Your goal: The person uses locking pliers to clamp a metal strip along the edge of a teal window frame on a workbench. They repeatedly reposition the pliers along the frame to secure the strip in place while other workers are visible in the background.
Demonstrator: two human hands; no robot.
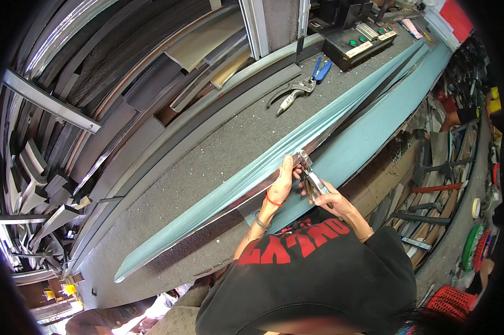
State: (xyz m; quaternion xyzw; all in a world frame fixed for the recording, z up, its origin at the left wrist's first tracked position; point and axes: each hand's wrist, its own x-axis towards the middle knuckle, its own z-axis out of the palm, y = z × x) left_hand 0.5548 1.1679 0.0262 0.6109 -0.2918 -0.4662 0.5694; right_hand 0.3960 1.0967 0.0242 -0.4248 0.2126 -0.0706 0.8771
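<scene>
A long metal profile wrapped in teal protective film [229,187] lies along the grey workbench [207,151]. My left hand [282,181], with a red band on the wrist, presses on the profile's near edge. My right hand [333,200] grips the dark handles of a metal hand tool [310,177] whose silver head sits on the profile's edge, right beside my left thumb. A second teal-covered profile [369,125] lies parallel on the side nearer to me.
Pliers with pale handles [288,95] and a blue-handled tool [320,69] lie at the bench's far side. A black control box with green buttons [358,47] stands further right. Stacked metal profiles [123,72] fill racks behind; shelves of offcuts [430,184] run under the bench.
</scene>
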